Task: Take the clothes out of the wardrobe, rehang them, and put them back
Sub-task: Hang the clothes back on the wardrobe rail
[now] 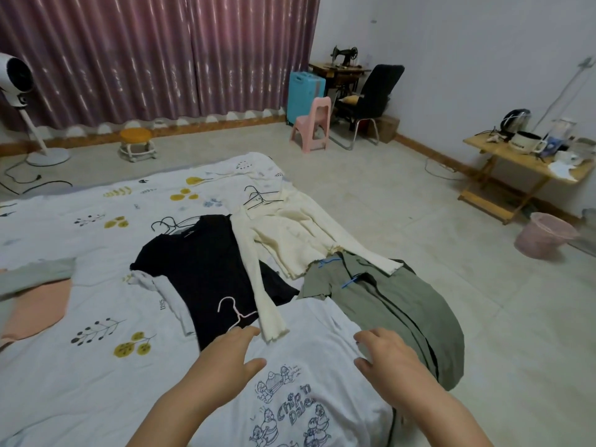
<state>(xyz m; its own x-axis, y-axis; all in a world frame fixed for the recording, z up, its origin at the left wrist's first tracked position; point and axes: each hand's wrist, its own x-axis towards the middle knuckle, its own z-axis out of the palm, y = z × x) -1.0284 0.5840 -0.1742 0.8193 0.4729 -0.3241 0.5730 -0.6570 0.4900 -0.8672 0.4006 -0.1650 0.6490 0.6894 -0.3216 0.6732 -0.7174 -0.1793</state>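
Observation:
A white T-shirt (309, 343) with a blue cartoon print lies flat on the bed in front of me. My left hand (225, 359) rests on its left shoulder area with fingers stretched out. My right hand (387, 356) hovers over or touches its right edge, fingers relaxed. A pink hanger (235, 312) lies on a black top (206, 272) just beyond my left hand. A cream long-sleeved top (290, 240) and an olive green garment (396, 304) with a blue hanger (350, 282) lie to the right. Black hangers (258, 196) sit further back.
The bed (96, 317) has a pale floral cover. A pink basket (541, 238) and a wooden folding table (522, 162) with kettles stand on the right. A pink stool (312, 124), black chair (371, 98), blue case and fan (19, 79) line the far side.

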